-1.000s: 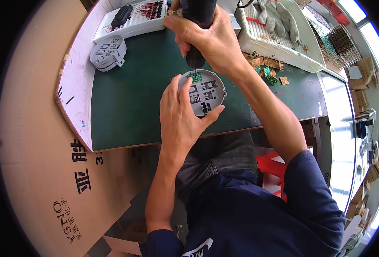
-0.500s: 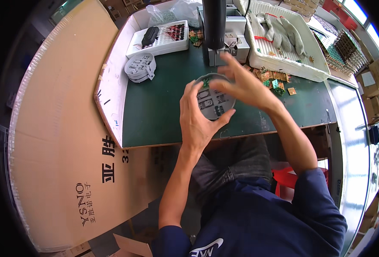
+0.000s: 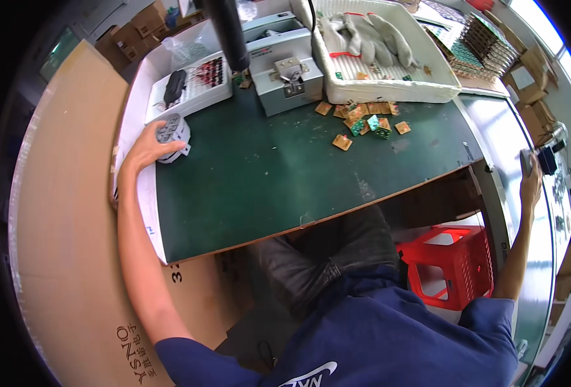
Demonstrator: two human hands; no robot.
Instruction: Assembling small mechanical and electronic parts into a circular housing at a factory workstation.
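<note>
At the left end of the green table, my left hand is wrapped round a stack of round grey plastic housings, thumb on the near side and fingers behind. The top housing has small recessed compartments. My right hand is stretched far to the right, over a shiny surface beside the table. Its fingers are curled round a grey piece, whose kind I cannot make out. A dark blue object is close beside that hand.
A metal fixture stands at the back of the green table. Small copper and green circuit boards lie before a white foam tray with gloves. A black post rises at the back; a red stool stands below.
My left hand has carried the round grey housing from the middle to the stack at the left. My right hand has left it and reached far right. The view has shifted right.
</note>
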